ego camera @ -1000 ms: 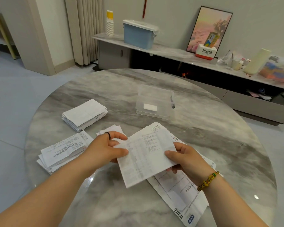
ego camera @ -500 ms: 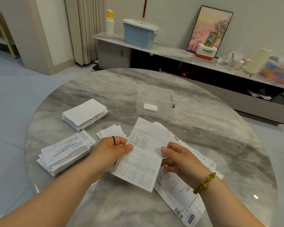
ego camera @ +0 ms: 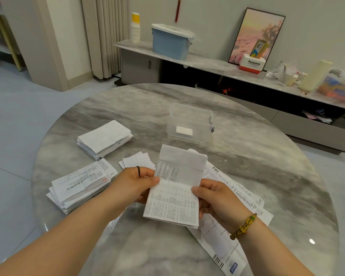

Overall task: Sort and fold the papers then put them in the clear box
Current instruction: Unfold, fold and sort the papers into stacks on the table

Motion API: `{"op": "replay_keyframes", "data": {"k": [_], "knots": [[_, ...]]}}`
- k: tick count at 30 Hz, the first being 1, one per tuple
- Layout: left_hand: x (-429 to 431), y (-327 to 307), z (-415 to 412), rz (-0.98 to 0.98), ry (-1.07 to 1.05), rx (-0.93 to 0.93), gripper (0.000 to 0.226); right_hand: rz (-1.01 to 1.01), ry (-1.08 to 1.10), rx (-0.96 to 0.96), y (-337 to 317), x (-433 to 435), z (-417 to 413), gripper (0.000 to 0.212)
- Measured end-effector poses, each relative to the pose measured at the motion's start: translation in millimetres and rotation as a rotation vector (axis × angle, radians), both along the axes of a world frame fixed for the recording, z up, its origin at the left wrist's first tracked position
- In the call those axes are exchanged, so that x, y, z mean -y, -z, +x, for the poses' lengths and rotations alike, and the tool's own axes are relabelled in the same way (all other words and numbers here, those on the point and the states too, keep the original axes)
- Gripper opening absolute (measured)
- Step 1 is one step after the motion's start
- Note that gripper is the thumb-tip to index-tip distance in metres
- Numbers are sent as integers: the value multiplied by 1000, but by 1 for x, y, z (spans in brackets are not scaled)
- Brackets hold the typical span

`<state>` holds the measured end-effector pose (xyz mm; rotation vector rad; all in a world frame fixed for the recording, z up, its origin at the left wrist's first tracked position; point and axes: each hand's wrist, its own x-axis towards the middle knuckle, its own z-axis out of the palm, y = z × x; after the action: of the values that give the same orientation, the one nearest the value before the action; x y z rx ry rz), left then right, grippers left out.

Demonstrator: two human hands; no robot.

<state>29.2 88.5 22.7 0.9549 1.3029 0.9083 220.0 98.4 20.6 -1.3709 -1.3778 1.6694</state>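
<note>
Head view, the only one available.

The held slip [ego camera: 173, 196] is a long printed paper, lifted off the worktop [ego camera: 267, 166] and carried between both hands. The left hand [ego camera: 135, 183] pinches its left edge, with the thumb laid on the printed face at a cross crease and the fingers behind. The right hand [ego camera: 213, 200] pinches the right edge slightly lower, thumb in front and fingers curled behind.

My reading is that the thumbs sit near the crease because the next fold goes there. Holding the slip in the air leaves the upper part free to swing over. The top strip is already turned, blank side toward me. Both forearms enter from the lower corners, with the wrists angled inward and the palms facing each other across the slip.

Piles as they lie:
- The folded stack [ego camera: 105, 138] sits far left, blank faces up.
- The printed stack [ego camera: 78, 188] sits nearer, also on the left.
- A few small white slips [ego camera: 136, 160] lie just beyond the left hand.

I take these as sorted groups, kept apart by kind. The long unfolded slips [ego camera: 237, 196] lie fanned under and right of the right hand, overlapping. They are probably the ones left to work through.

The clear box [ego camera: 189, 124] stands beyond the held slip, near mid-worktop and apart from every pile. One small white piece [ego camera: 184, 130] lies in it. I cannot tell whether its lid is on. Judging by this, boxing has barely begun.
</note>
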Motion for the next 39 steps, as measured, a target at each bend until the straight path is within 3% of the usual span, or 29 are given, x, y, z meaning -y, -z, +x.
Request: {"op": "replay_keyframes", "data": {"k": [8, 11, 14, 20, 23, 27, 35, 39], "knots": [[0, -3, 0, -68, 8, 223, 32, -67, 46, -221, 0, -3, 1, 38], [-1, -3, -1, -69, -18, 243, 36, -65, 73, -210, -1, -4, 0, 43], [-1, -4, -3, -58, 22, 244, 33, -37, 121, -181, -2, -4, 1, 35], [1, 0, 1, 70, -2, 1, 18, -42, 162, -147, -1, -4, -2, 24], [0, 2, 2, 130, -85, -79, 21, -59, 82, -125, -3, -2, -4, 28], [-2, 3, 0, 182, -166, -109, 27, -27, -13, -35, -3, 2, -5, 17], [5, 2, -8, 168, -73, -137, 35, 9, 63, 20, 0, 5, -12, 20], [14, -3, -38, 245, -22, -359, 42, 17, 91, 25, 0, 5, -24, 20]]}}
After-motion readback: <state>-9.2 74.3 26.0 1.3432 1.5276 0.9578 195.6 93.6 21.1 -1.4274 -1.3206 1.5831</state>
